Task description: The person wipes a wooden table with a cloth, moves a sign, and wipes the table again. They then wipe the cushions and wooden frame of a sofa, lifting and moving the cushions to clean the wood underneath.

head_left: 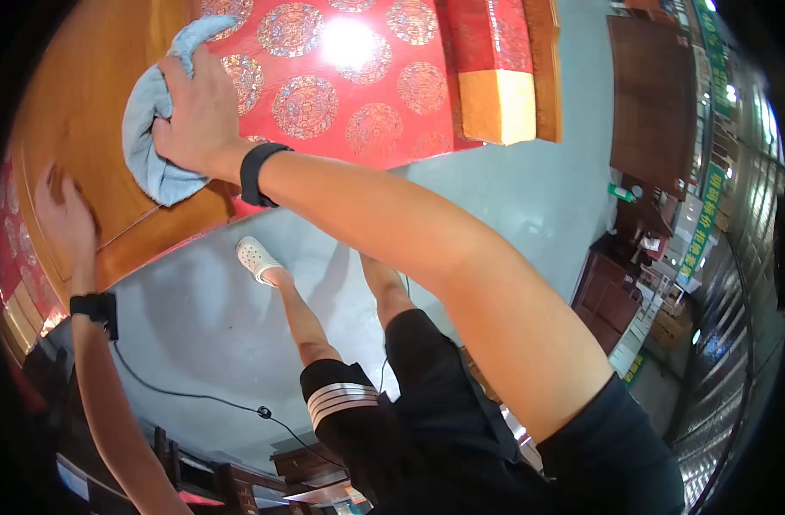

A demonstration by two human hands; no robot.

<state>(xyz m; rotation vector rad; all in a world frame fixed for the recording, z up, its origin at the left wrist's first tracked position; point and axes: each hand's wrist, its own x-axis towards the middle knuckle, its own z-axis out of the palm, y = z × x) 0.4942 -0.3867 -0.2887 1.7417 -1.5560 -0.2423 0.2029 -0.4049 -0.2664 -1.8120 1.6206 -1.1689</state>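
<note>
My right hand (199, 112), with a black band on its wrist, grips a light blue cloth (143, 129). The cloth is bunched up and lies on a brown wooden surface (83, 77), beside red patterned fabric (341, 103) with round gold designs. Farther left, my left hand (66, 215) rests on the same wood near its edge, fingers somewhat apart and nothing visible in it. That wrist also carries a black band.
A red and yellow cushion block (498, 107) stands by a wooden edge at the top. On the grey floor (195, 318) lies a black cable (195, 396). Dark wooden furniture (653, 103) and a green bottle (620, 192) are at the right.
</note>
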